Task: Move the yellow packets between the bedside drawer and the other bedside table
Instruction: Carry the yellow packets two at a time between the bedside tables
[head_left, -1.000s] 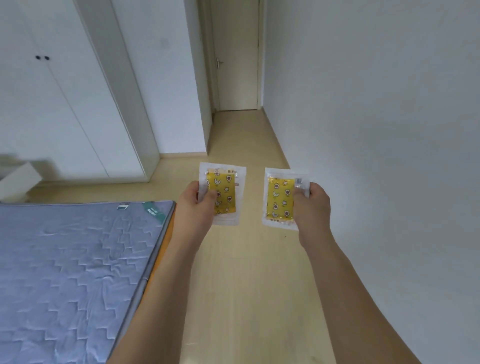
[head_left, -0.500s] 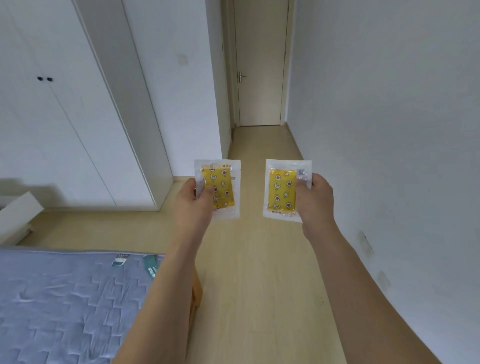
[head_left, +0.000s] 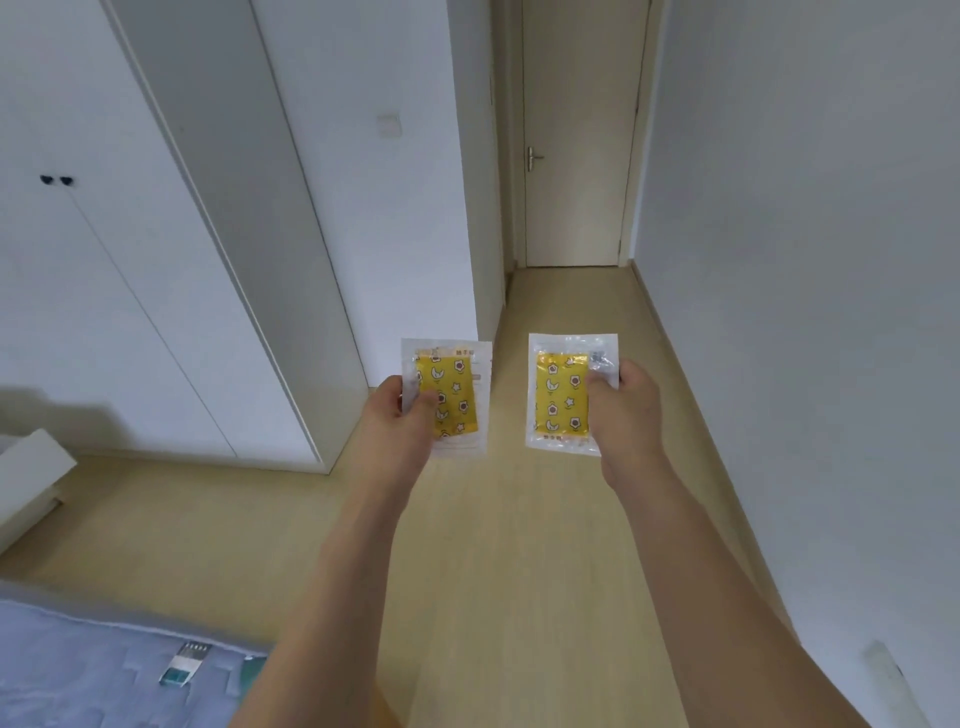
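I hold two yellow packets out in front of me, each in a clear wrapper with a star and moon print. My left hand (head_left: 396, 415) pinches the left packet (head_left: 453, 396) by its left edge, thumb on the front. My right hand (head_left: 626, 410) pinches the right packet (head_left: 558, 397) at its upper right corner. Both packets hang upright over the wooden floor, a short gap between them. No bedside drawer or bedside table is in view.
A blue mattress corner (head_left: 104, 670) lies at the lower left. White wardrobe doors (head_left: 119, 291) fill the left wall, with a white box (head_left: 26, 478) near them. A corridor of wooden floor (head_left: 566, 322) runs ahead to a closed door (head_left: 576, 156). A white wall (head_left: 810, 312) stands on the right.
The view has lifted and moved forward: the mattress slid down to the lower left corner and the door came closer. Both hands still hold their packets the same way.
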